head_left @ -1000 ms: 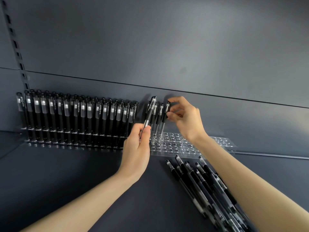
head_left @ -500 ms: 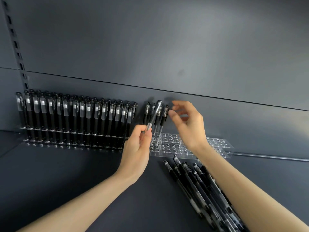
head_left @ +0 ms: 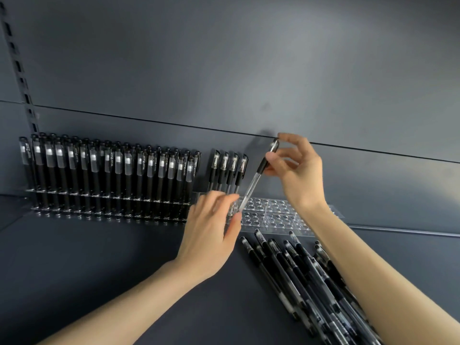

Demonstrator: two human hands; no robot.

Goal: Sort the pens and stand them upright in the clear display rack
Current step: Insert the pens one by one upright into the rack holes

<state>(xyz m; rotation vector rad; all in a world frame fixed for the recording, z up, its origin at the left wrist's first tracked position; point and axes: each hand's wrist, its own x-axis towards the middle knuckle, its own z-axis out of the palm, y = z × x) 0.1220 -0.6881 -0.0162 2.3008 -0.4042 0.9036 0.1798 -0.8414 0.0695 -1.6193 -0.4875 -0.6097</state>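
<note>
Clear plastic is what I am aiming at: the display rack (head_left: 281,220) lies along the back of the dark shelf (head_left: 99,270), and its open holes show just right of my left hand (head_left: 209,235). My right hand (head_left: 298,175) pinches one clear-barrelled pen (head_left: 254,181) near its cap, thumb against it above the black grip and a fingertip by the cap's top, the other fingers spread loose. I hold it that high so the long barrel swings freely and I can steer the bottom end. The pen leans, cap up and to the right, plain end down and to the left, over the rack's front holes. My left hand sits at that low end, its fingers blurred; I cannot tell whether it nips the barrel or only steadies it beside a hole. Four matching pens (head_left: 229,170) stand upright in the rack just left of the held one, so I judge the next free hole beside them is the target, like with like. A long row of black-bodied pens (head_left: 112,175) fills the rack further left, set apart by a small gap that marks the sorting. Loose pens (head_left: 298,277) lie heaped on the shelf under my right forearm, near enough to reach. Next I would need to bring the pen upright before letting it drop in
</note>
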